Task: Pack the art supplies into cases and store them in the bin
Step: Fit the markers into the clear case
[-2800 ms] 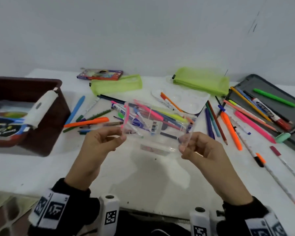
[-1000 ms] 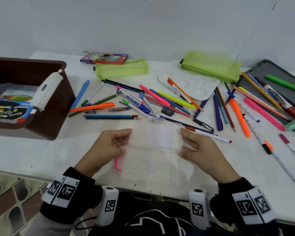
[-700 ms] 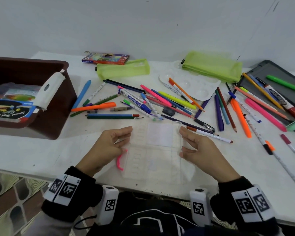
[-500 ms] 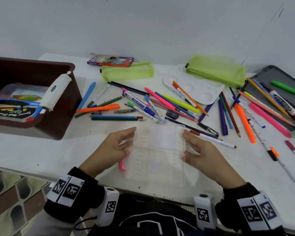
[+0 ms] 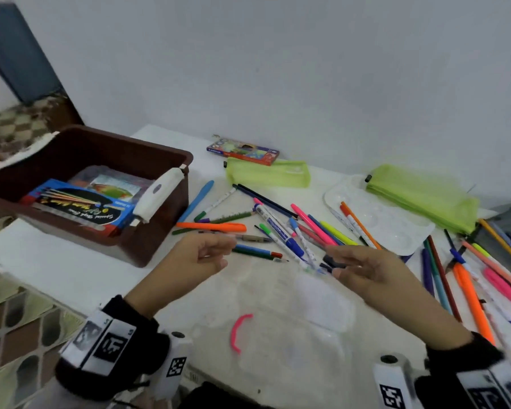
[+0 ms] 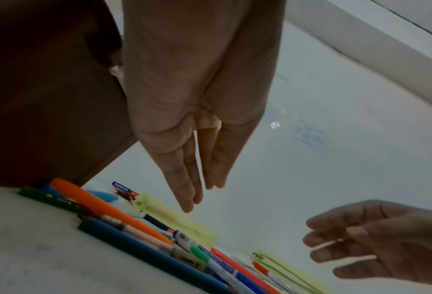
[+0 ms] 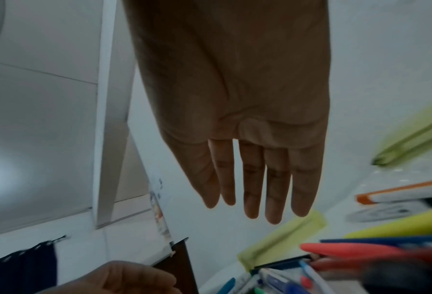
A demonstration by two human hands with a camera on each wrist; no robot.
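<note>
both hands hovered above the white table [image 5: 71, 270], lifted clear of the clear plastic case [image 5: 289, 314], which lay flat at the near edge between the forearms, its pink latch [image 5: 239, 332] on its left side. the left hand [image 5: 199, 256] was held palm inward with the fingers loosely extended and slightly bent, gripping nothing; in the left wrist view its fingers [image 6: 189, 179] pointed down, almost straight. the right hand [image 5: 363, 265] reached toward the left with relaxed fingers, also empty; the right wrist view showed its fingers [image 7: 272, 179] straight and close together. the two hands faced each other, apart, over the far end of the case.

beyond them lay a loose scatter of pens and markers [image 5: 295, 231], among them an orange marker [image 5: 216, 227] near the left hand. the brown bin [image 5: 148, 240] stood to the left on the table, holding a dark packet of brushes [image 5: 77, 208] with cursive lettering too blurred to read. a flat box of coloured pencils [image 5: 242, 151] at the back carried the word "staedtler", legible in the left wrist view [image 6: 124, 190]. two lime mesh pouches [image 5: 267, 174] and a white palette [image 5: 396, 228] lay behind the pens. black wrist cuffs carried square printed marker tags [image 5: 104, 342].
</note>
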